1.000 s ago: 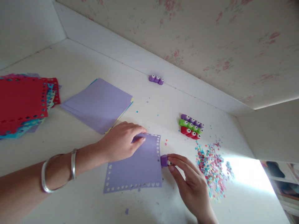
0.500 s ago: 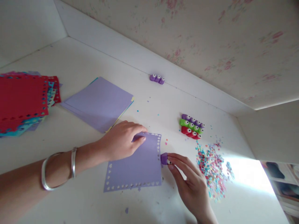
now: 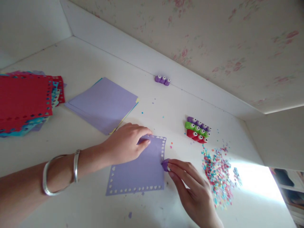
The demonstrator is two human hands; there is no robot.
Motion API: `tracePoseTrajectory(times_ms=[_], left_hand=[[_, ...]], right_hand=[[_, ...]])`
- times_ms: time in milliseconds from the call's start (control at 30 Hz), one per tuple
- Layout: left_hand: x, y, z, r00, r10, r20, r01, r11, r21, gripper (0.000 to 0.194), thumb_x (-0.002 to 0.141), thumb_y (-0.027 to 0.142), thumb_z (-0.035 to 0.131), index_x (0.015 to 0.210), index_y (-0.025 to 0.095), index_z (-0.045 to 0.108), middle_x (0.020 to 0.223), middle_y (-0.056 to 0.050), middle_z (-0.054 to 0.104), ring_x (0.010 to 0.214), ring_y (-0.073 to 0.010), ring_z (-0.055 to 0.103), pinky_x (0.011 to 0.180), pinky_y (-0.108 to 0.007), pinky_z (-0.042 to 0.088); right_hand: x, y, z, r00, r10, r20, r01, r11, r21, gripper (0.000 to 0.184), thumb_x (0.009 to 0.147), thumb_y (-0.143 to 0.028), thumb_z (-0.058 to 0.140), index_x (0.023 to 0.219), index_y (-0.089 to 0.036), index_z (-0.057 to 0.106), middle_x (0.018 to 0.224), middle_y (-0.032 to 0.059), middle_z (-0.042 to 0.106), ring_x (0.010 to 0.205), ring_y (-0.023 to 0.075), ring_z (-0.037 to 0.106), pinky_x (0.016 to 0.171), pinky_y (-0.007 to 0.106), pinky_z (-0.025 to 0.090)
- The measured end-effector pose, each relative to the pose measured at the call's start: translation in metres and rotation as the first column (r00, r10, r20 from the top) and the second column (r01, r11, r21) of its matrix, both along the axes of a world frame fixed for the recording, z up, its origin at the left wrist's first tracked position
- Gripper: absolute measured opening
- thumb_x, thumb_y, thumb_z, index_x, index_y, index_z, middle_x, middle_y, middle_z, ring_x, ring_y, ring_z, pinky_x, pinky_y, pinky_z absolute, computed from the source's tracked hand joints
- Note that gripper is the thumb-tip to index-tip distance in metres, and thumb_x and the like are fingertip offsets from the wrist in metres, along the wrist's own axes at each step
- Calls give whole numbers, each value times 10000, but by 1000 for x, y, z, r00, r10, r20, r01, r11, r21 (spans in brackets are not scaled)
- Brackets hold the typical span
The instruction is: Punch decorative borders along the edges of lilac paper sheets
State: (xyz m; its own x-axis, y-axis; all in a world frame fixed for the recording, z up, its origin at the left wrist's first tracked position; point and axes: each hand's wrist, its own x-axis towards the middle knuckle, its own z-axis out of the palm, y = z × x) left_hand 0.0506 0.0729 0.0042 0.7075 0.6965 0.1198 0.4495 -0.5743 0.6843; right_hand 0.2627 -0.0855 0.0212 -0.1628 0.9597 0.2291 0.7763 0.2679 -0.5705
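A purple paper sheet lies on the table with small punched shapes along its borders. My left hand grips the sheet at its top edge, thumb on the paper and fingers partly hidden. Between the thumb and fingers of my right hand is a small purple craft punch with a white button. The punch sits at the sheet's right edge, below a row of cut shapes. Farther right, several purple, green and red punches stand together in rows.
Purple punches stand by the back wall. A stack of plain purple paper lies behind my left hand, and a pile of punched red and coloured sheets at far left. Confetti is heaped at right, with loose bits scattered across the table.
My right hand has moved the punch slightly downward along the sheet's right edge. The left hand keeps its place on the paper. The whole view has shifted a little.
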Motion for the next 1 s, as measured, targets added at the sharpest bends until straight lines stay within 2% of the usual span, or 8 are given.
tracePoseTrajectory(times_ms=[133, 300, 500, 600, 800, 900, 1000], left_hand=[[1, 0, 1, 1000, 4, -28, -5, 1000, -20, 216, 919, 252, 552, 1095, 220, 672, 1091, -15, 742, 1009, -217, 671, 925, -368, 471], [0, 0, 2, 999, 25, -42, -27, 999, -38, 226, 908, 269, 555, 1095, 243, 678, 1078, 0, 749, 986, -219, 686, 882, -356, 499], [-5, 4, 7, 994, 10, -110, -22, 993, -113, 269, 893, 273, 536, 1118, 260, 682, 1096, -7, 747, 1002, -234, 691, 886, -363, 507], [-6, 9, 11, 990, -38, -139, 15, 986, -163, 270, 884, 291, 548, 1114, 276, 688, 1089, -10, 749, 998, -242, 691, 874, -360, 508], [-7, 12, 13, 989, -82, -120, 49, 967, -251, 297, 876, 322, 571, 1149, 286, 683, 1123, -20, 738, 1024, -244, 681, 888, -333, 497], [-6, 9, 12, 992, -81, -96, 54, 965, -256, 298, 867, 329, 584, 1143, 290, 691, 1120, -28, 738, 1019, -251, 684, 884, -336, 498], [-6, 7, 10, 995, -79, -67, 61, 970, -236, 291, 864, 314, 588, 1133, 291, 695, 1098, -29, 745, 1008, -250, 690, 870, -339, 504]], right_hand=[[-1, 2, 7, 999, 50, 21, -48, 994, -93, 334, 902, -49, 571, 1183, -219, 636, 1164, 88, 650, 1018, 192, 633, 826, 311, 578], [-1, 6, 11, 999, -8, -39, -1, 974, -226, 249, 923, -127, 581, 1121, -246, 672, 1117, 63, 670, 969, 170, 664, 841, 277, 601], [1, 10, 11, 998, 1, -61, -16, 968, -249, 242, 924, -139, 585, 1113, -257, 679, 1096, 58, 678, 982, 164, 668, 836, 253, 603], [3, 11, 12, 998, -10, -56, -5, 965, -264, 237, 925, -143, 585, 1107, -263, 679, 1107, 60, 677, 999, 171, 666, 839, 262, 605], [9, 13, 16, 995, 77, -68, -93, 953, -290, 232, 930, -124, 572, 1068, -274, 683, 1089, 39, 691, 975, 158, 676, 798, 243, 597], [9, 15, 17, 996, 44, -80, -66, 950, -305, 207, 925, -148, 589, 1038, -289, 691, 1058, 21, 696, 938, 151, 683, 795, 245, 589], [7, 17, 17, 993, -57, -103, 20, 943, -333, 126, 912, -221, 621, 991, -281, 700, 1021, 24, 689, 895, 159, 679, 788, 262, 582]])
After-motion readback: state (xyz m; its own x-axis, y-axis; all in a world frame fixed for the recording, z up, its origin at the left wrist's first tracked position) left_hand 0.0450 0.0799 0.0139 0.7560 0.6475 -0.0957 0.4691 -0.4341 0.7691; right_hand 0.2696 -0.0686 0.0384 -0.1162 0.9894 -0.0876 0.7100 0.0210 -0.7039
